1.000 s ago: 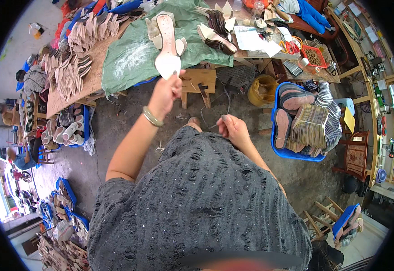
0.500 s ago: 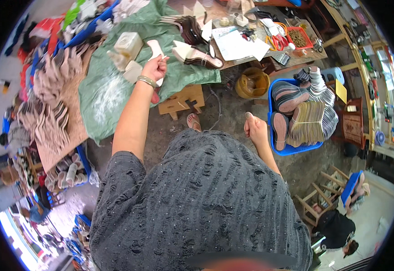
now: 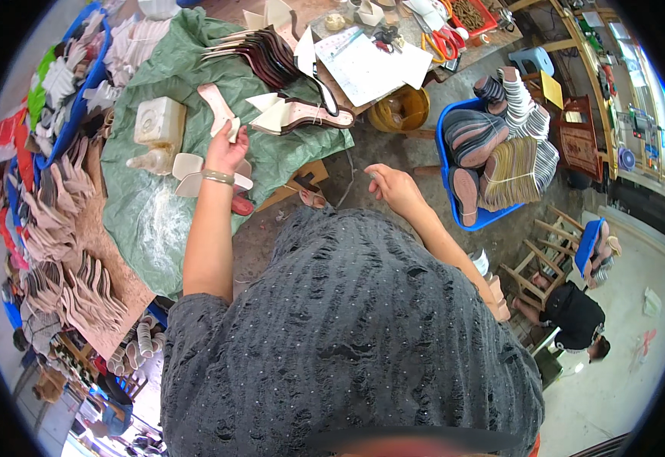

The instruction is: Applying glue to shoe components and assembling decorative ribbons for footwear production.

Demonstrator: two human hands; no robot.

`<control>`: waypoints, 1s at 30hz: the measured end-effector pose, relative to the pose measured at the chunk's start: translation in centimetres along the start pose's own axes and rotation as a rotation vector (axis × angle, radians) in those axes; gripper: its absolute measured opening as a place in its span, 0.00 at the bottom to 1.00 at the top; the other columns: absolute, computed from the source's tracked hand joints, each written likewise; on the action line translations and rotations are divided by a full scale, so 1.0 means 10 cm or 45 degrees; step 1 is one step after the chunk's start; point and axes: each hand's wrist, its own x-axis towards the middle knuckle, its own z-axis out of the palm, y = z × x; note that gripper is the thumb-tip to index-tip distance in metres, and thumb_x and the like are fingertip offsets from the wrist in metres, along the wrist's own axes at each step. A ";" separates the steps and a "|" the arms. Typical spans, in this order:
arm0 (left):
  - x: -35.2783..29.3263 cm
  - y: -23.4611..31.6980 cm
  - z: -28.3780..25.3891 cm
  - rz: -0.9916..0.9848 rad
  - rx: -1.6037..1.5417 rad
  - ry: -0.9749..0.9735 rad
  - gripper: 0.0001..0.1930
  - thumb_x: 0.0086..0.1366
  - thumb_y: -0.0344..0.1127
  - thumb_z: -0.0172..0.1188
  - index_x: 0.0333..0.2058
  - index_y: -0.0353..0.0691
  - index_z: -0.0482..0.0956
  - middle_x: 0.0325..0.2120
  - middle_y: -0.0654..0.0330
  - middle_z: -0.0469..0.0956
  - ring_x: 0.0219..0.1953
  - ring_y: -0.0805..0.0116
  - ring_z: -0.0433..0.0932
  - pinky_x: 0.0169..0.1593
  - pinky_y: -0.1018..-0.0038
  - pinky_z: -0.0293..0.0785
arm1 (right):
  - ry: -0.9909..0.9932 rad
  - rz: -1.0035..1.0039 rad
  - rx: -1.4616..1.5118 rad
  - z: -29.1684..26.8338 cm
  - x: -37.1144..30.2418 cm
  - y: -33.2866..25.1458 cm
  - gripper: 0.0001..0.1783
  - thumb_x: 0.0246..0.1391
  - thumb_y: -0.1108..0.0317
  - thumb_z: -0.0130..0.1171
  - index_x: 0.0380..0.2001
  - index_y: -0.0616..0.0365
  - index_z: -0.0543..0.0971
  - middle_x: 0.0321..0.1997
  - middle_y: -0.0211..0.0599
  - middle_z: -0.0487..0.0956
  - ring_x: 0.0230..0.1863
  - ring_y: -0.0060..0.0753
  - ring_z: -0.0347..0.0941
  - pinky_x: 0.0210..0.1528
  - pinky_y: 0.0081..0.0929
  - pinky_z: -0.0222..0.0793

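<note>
My left hand (image 3: 228,154), a bangle on its wrist, is closed over the green sheet (image 3: 157,251), with a small cream piece (image 3: 233,130) at its fingertips. Just beyond lies a long pale pink insole (image 3: 214,105). White flat pieces (image 3: 187,164) lie beside that wrist, partly hidden by it. Right of the insole, a bundle of cream-topped insoles (image 3: 302,116) rests near the table edge. My right hand (image 3: 399,189) hovers over the floor, fingers curled together; whatever they may hold is too small to make out.
A whitish plastic jug (image 3: 158,122) stands on the sheet. Dark insoles (image 3: 264,61) fan out behind. A yellow bucket (image 3: 399,112) and a blue crate (image 3: 466,221) of bundled soles stand on the right. Stacked insoles (image 3: 96,293) cover a board at left. A person (image 3: 572,316) is at lower right.
The view has shifted, so the table sits lower and further left. My left hand has turned and opened its grip somewhat, showing the cream piece. My right hand has moved inward and tipped over.
</note>
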 end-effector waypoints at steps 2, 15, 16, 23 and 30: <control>-0.10 0.09 0.08 0.026 -0.057 -0.041 0.15 0.69 0.37 0.52 0.47 0.31 0.71 0.40 0.46 0.77 0.43 0.54 0.78 0.46 0.62 0.80 | -0.127 0.202 0.007 -0.05 0.09 -0.02 0.17 0.64 0.58 0.46 0.33 0.60 0.78 0.19 0.32 0.77 0.19 0.26 0.73 0.25 0.26 0.68; -1.76 -0.78 1.35 1.238 1.298 0.267 0.29 0.70 0.41 0.48 0.63 0.28 0.54 0.64 0.47 0.57 0.65 0.57 0.57 0.67 0.66 0.48 | -0.325 -0.819 -0.611 -0.13 1.02 -0.53 0.18 0.60 0.53 0.50 0.29 0.56 0.80 0.25 0.37 0.80 0.26 0.47 0.76 0.34 0.41 0.71; -1.86 -0.90 1.47 1.372 1.419 0.248 0.30 0.71 0.41 0.47 0.64 0.28 0.53 0.65 0.46 0.56 0.66 0.56 0.55 0.67 0.66 0.48 | -0.393 -0.807 -0.577 -0.08 1.06 -0.60 0.15 0.59 0.56 0.51 0.34 0.56 0.79 0.28 0.39 0.81 0.29 0.48 0.77 0.36 0.41 0.72; -2.08 -1.48 1.96 1.895 2.303 -0.057 0.33 0.69 0.58 0.38 0.63 0.39 0.62 0.64 0.51 0.61 0.67 0.50 0.56 0.68 0.53 0.42 | -1.026 -1.410 0.429 0.29 1.16 -0.79 0.29 0.52 0.70 0.58 0.57 0.62 0.66 0.58 0.53 0.69 0.60 0.45 0.66 0.61 0.38 0.62; -1.87 -1.42 1.95 1.768 2.063 0.173 0.33 0.69 0.61 0.33 0.62 0.46 0.66 0.62 0.53 0.63 0.67 0.50 0.56 0.67 0.47 0.39 | -1.623 -1.071 -0.004 -0.10 1.19 -0.83 0.32 0.46 0.67 0.62 0.54 0.66 0.66 0.48 0.53 0.76 0.48 0.51 0.74 0.52 0.35 0.68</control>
